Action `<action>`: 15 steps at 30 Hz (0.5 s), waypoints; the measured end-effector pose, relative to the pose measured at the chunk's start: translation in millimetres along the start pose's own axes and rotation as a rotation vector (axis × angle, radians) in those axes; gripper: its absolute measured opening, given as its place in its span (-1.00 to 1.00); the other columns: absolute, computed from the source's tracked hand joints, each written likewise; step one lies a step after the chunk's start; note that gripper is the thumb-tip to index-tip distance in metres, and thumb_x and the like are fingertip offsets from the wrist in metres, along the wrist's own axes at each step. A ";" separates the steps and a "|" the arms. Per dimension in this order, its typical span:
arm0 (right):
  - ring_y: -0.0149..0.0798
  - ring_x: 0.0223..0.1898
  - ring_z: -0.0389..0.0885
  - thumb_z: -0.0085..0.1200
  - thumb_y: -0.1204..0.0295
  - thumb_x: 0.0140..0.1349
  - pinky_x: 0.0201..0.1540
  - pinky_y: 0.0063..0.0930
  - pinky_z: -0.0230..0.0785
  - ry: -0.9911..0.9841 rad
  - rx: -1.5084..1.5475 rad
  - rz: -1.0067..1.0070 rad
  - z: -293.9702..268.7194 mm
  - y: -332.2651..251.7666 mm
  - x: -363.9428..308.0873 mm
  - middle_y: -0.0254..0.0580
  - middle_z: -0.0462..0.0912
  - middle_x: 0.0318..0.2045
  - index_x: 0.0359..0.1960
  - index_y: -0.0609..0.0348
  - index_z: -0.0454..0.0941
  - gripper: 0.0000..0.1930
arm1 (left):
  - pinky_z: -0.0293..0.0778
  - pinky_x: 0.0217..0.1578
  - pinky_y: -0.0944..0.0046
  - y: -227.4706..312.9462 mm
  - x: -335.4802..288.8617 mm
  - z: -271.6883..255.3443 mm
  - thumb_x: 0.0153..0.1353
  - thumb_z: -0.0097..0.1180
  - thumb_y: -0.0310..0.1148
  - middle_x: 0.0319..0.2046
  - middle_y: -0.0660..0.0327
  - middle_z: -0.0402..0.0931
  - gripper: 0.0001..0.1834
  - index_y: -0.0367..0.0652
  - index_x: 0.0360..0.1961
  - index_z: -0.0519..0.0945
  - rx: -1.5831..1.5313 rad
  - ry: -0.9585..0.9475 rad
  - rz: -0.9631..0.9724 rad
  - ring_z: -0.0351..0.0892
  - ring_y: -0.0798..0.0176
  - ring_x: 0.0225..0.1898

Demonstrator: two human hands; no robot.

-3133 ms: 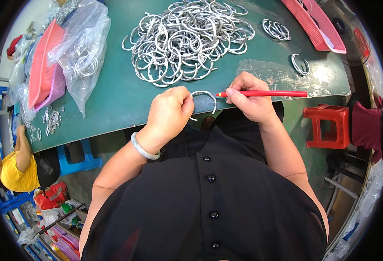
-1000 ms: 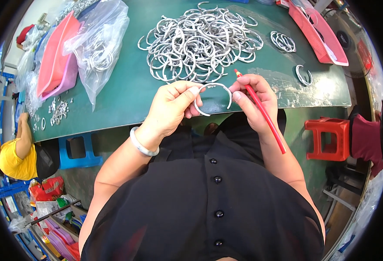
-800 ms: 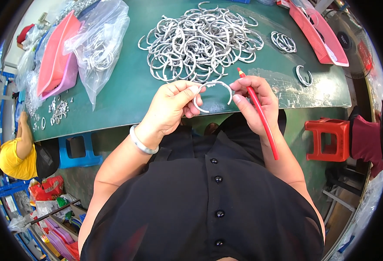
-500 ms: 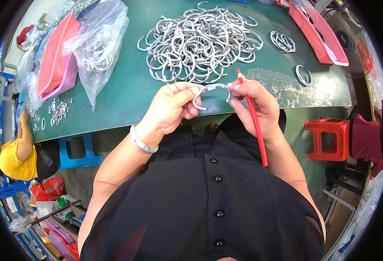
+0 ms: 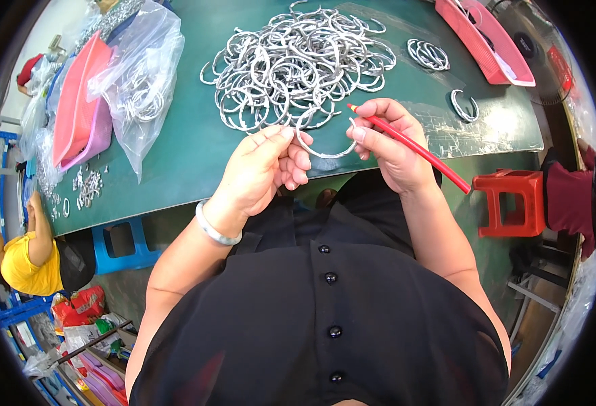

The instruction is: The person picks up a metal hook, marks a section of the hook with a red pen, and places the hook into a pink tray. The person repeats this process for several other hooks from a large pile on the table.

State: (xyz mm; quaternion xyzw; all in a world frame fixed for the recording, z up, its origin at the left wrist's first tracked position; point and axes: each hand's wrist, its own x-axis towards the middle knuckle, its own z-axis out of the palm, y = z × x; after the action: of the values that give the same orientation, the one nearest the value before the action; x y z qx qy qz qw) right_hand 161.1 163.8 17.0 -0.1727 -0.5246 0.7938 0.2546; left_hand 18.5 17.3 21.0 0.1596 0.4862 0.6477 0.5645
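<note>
Between my two hands, over the table's near edge, is a silver open bangle (image 5: 332, 156), its gap facing away from me. My left hand (image 5: 260, 166) pinches one end between thumb and fingers. The other end is in the fingertips of my right hand (image 5: 396, 145), which also holds a red pencil (image 5: 426, 155) slanting across the palm, its tip toward the pile. A large heap of similar silver bangles (image 5: 298, 68) lies just beyond my hands. A pale bangle (image 5: 214, 227) sits round my left wrist.
On the green table (image 5: 169, 186) are a clear plastic bag of bangles (image 5: 142, 95), pink baskets (image 5: 78, 101), small metal bits (image 5: 88, 186), a small bangle group (image 5: 428, 55) and a lone bangle (image 5: 464, 106). A pink tray (image 5: 491, 47) stands right. Stools (image 5: 511, 203) and other people (image 5: 30, 254) flank me.
The bangle has turned over: its gap faced me before and now faces away. The red pencil has swung so its rear end points further right.
</note>
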 end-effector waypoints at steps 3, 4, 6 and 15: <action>-0.52 -0.55 0.44 0.14 0.58 -0.03 -0.49 -0.70 0.29 0.020 0.019 0.036 -1.1 -0.1 0.1 -0.30 0.51 -0.50 -0.27 0.22 0.40 -0.74 | 0.30 -0.64 0.50 0.4 -0.7 -0.1 0.27 -0.22 -0.25 -0.59 0.24 0.45 -0.70 -0.28 -0.29 0.45 -0.003 -0.016 -0.002 0.40 0.42 -0.65; -0.52 -0.55 0.44 0.14 0.58 -0.03 -0.49 -0.70 0.29 0.019 0.020 0.035 -1.5 -0.1 0.1 -0.30 0.51 -0.50 -0.27 0.22 0.40 -0.74 | 0.30 -0.64 0.50 0.7 -1.0 -0.2 0.27 -0.21 -0.26 -0.58 0.23 0.45 -0.70 -0.29 -0.28 0.45 0.001 -0.024 -0.001 0.40 0.42 -0.64; -0.52 -0.56 0.44 0.14 0.57 -0.03 -0.50 -0.70 0.29 0.031 0.033 0.063 -2.5 -0.3 -0.2 -0.29 0.51 -0.51 -0.28 0.21 0.39 -0.75 | 0.30 -0.64 0.50 0.6 -0.9 0.2 0.27 -0.21 -0.26 -0.58 0.23 0.45 -0.71 -0.29 -0.27 0.45 0.001 -0.033 0.003 0.41 0.42 -0.64; -0.51 -0.58 0.45 0.13 0.57 -0.03 -0.54 -0.69 0.28 0.117 -0.136 -0.178 -26.6 -19.3 24.5 -0.30 0.52 -0.53 -0.29 0.24 0.41 -0.76 | 0.32 -0.61 0.54 -2.1 -1.0 -5.8 0.26 -0.19 -0.32 -0.55 0.25 0.47 -0.74 -0.29 -0.21 0.45 0.135 0.050 0.056 0.42 0.45 -0.62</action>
State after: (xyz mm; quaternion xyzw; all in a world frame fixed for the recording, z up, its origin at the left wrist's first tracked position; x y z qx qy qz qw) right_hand 159.9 204.1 24.2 -0.1884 -0.5749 0.7191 0.3420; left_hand 15.7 13.5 16.8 0.1946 0.5380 0.6326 0.5219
